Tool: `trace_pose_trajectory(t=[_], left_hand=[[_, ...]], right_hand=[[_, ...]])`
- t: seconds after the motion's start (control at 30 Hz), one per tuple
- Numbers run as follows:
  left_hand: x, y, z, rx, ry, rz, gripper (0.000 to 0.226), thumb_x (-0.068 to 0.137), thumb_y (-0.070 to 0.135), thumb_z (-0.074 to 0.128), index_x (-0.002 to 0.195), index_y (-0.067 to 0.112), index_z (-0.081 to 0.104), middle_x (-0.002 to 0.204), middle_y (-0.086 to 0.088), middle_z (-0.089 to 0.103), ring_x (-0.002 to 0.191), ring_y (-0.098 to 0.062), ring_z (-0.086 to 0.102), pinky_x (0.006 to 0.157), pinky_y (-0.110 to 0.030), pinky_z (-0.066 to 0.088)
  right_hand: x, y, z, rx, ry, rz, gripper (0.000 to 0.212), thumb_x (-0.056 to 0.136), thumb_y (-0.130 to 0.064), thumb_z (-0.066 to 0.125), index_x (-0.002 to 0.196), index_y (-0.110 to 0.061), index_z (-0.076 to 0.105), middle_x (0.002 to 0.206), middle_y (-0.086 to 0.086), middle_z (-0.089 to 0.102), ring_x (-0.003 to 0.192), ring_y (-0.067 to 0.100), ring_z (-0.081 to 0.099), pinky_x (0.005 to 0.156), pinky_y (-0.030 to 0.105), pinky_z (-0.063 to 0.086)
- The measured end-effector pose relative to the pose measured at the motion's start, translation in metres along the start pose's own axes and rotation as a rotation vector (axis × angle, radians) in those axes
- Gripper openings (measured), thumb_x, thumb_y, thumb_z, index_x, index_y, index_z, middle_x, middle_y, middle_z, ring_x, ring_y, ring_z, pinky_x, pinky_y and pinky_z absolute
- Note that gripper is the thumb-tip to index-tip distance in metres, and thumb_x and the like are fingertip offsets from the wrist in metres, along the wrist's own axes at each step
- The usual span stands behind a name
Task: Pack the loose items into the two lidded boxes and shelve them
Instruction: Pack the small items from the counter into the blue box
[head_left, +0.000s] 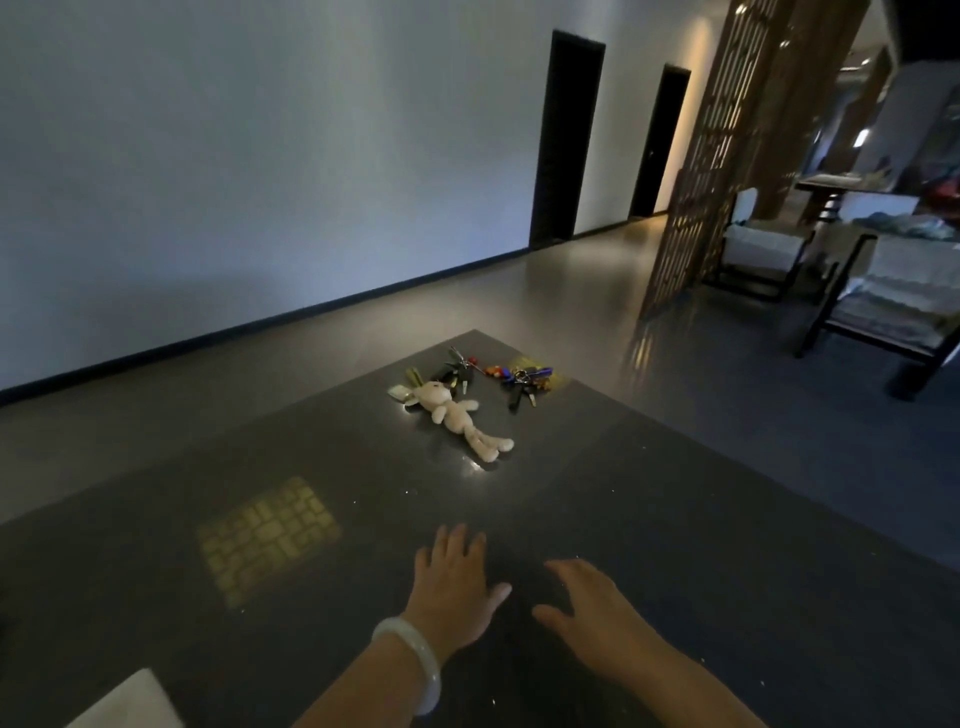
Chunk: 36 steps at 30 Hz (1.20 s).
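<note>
While empty, hands (511, 597) (both) flat.

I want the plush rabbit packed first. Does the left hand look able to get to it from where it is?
Probably yes. The left hand lies open on the table, and only bare tabletop lies between it and the plush rabbit farther ahead.

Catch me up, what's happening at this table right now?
A person stands at a dark table with both hands spread open just above or on its surface, holding nothing. The left hand, with a pale bangle on the wrist, and the right hand are at the near side. The loose items lie untouched at the far corner: a plush rabbit keychain and two key bunches. No lidded boxes are in view; a white object shows at the bottom left edge.
</note>
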<state>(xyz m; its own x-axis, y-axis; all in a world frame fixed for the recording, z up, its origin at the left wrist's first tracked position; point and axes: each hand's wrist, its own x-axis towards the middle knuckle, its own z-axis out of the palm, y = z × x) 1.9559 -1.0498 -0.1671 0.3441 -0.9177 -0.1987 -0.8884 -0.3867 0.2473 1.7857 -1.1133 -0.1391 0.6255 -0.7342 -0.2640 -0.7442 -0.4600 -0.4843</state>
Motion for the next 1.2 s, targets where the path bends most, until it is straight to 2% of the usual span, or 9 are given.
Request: trace_pose_trajectory(t=[0.2, 0.4, 0.5, 0.6, 0.73, 0.83, 1.0, 1.13, 1.2], left_hand=[[0.059, -0.033, 0.015, 0.046, 0.055, -0.168, 0.076, 0.096, 0.064, 0.019, 0.156, 0.022, -0.002, 0.163, -0.007, -0.009, 0.149, -0.03, -0.015, 0.119, -0.055, -0.001], [0.066, -0.037, 0.028, 0.091, 0.141, -0.162, 0.08, 0.088, 0.066, 0.0, 0.155, 0.023, -0.003, 0.163, -0.007, -0.01, 0.148, -0.03, -0.016, 0.119, -0.056, -0.005], [0.067, -0.039, 0.029, 0.074, 0.141, -0.159, 0.079, 0.091, 0.067, 0.005, 0.155, 0.022, -0.002, 0.163, -0.007, -0.011, 0.148, -0.029, -0.017, 0.118, -0.056, -0.006], [0.067, -0.042, 0.031, 0.057, 0.146, -0.159, 0.078, 0.093, 0.068, 0.011, 0.155, 0.022, 0.0, 0.163, -0.007, -0.009, 0.149, -0.027, -0.017, 0.119, -0.055, -0.006], [0.068, -0.047, 0.03, 0.006, 0.157, -0.171, 0.076, 0.094, 0.067, 0.021, 0.155, 0.025, 0.004, 0.163, -0.005, -0.007, 0.149, -0.024, -0.015, 0.12, -0.053, -0.005], [0.066, -0.049, 0.027, -0.038, 0.179, -0.153, 0.073, 0.095, 0.064, 0.029, 0.155, 0.028, 0.009, 0.164, -0.002, -0.003, 0.15, -0.022, -0.013, 0.121, -0.051, -0.003], [0.05, -0.043, 0.022, -0.237, 0.214, -0.116, 0.072, 0.095, 0.047, 0.052, 0.154, 0.028, 0.015, 0.161, -0.001, 0.011, 0.15, -0.019, 0.002, 0.123, -0.043, 0.004], [0.023, -0.005, 0.027, -0.272, 0.199, 0.178, 0.074, 0.095, 0.047, 0.052, 0.153, 0.035, 0.007, 0.161, 0.003, -0.002, 0.149, -0.021, -0.005, 0.121, -0.045, 0.007], [0.016, 0.023, 0.03, -0.286, 0.185, 0.31, 0.072, 0.095, 0.052, 0.049, 0.153, 0.04, 0.007, 0.161, 0.005, -0.004, 0.149, -0.021, -0.008, 0.12, -0.047, 0.007]], right_hand=[[0.085, 0.005, -0.001, -0.027, 0.052, 0.017, 0.066, 0.095, -0.042, 0.054, 0.151, -0.02, 0.025, 0.156, -0.001, 0.021, 0.142, 0.02, 0.023, 0.116, 0.033, 0.026], [0.183, -0.017, -0.011, -0.133, 0.098, -0.087, 0.068, 0.098, -0.036, 0.051, 0.154, -0.029, 0.012, 0.162, 0.001, 0.0, 0.148, 0.028, 0.006, 0.118, 0.043, 0.019], [0.227, -0.022, -0.001, -0.148, 0.059, -0.17, 0.071, 0.098, -0.036, 0.048, 0.153, -0.037, 0.003, 0.162, -0.003, -0.005, 0.149, 0.028, -0.001, 0.121, 0.047, 0.011], [0.242, -0.017, 0.014, -0.267, 0.064, -0.226, 0.072, 0.098, -0.037, 0.047, 0.154, -0.033, 0.001, 0.162, -0.005, 0.009, 0.148, 0.025, 0.009, 0.12, 0.046, 0.019], [0.215, -0.004, 0.022, -0.339, 0.229, -0.205, 0.056, 0.098, -0.034, 0.048, 0.15, -0.023, 0.028, 0.144, -0.002, 0.038, 0.13, 0.016, 0.038, 0.109, 0.032, 0.038], [0.175, 0.012, 0.026, -0.452, 0.255, -0.212, 0.049, 0.1, -0.034, 0.044, 0.146, -0.019, 0.036, 0.146, 0.0, 0.039, 0.13, 0.016, 0.041, 0.11, 0.033, 0.036], [0.07, 0.045, 0.023, -0.222, 0.28, -0.289, 0.026, 0.099, -0.025, 0.048, 0.123, -0.03, 0.056, 0.126, -0.012, 0.051, 0.11, 0.003, 0.043, 0.098, 0.019, 0.037], [-0.007, 0.065, 0.024, -0.124, 0.167, -0.279, 0.025, 0.095, -0.022, 0.055, 0.099, -0.047, 0.055, 0.119, -0.027, 0.047, 0.105, -0.007, 0.04, 0.098, 0.021, 0.042], [-0.038, 0.061, 0.021, -0.094, 0.081, -0.304, 0.024, 0.093, -0.025, 0.056, 0.093, -0.05, 0.054, 0.12, -0.033, 0.043, 0.111, -0.012, 0.038, 0.102, 0.023, 0.041]])
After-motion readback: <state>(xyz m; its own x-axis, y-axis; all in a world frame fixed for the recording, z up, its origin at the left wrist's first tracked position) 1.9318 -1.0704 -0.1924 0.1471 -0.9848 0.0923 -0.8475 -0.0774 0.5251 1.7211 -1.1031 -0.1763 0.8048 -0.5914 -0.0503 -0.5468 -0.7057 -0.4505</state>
